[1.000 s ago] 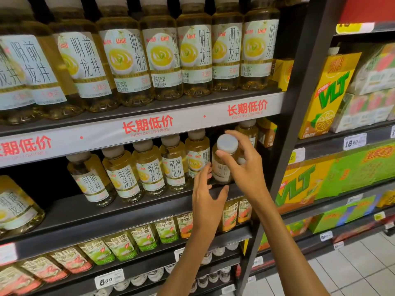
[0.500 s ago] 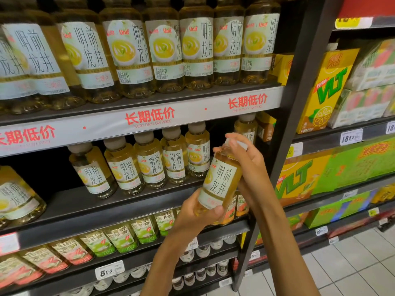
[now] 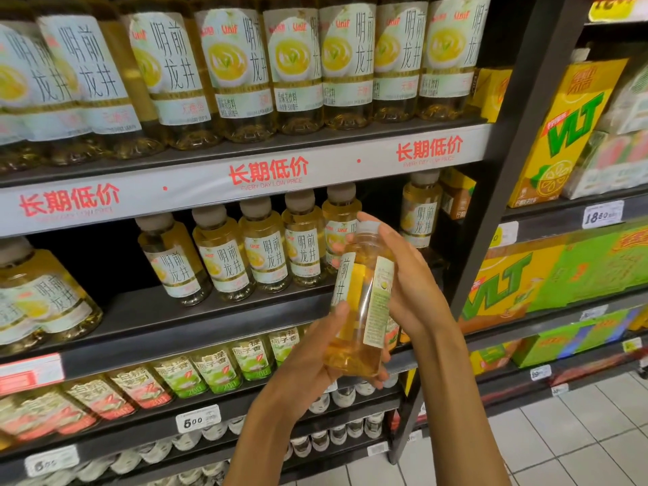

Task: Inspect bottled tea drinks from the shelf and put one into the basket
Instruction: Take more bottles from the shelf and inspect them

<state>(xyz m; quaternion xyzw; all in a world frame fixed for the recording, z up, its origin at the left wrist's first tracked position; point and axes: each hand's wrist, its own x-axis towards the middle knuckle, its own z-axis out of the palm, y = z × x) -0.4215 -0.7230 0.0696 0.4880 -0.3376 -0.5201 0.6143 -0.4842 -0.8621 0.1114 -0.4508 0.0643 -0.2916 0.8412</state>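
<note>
Tea bottle (image 3: 361, 303) held in two hands, left hand (image 3: 315, 359) low, right hand (image 3: 410, 285) high

Open gap on the middle shelf (image 3: 217, 313) between the row of small bottles (image 3: 266, 254) and the lone bottle (image 3: 419, 212) near the upright post (image 3: 498, 212). Dark, unfilled depth behind that row. Top shelf packed edge to edge with large bottles (image 3: 298, 64).

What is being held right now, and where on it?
One tea bottle, in both hands: the left hand grips its base, the right hand its upper body, fingers near the cap.
</note>
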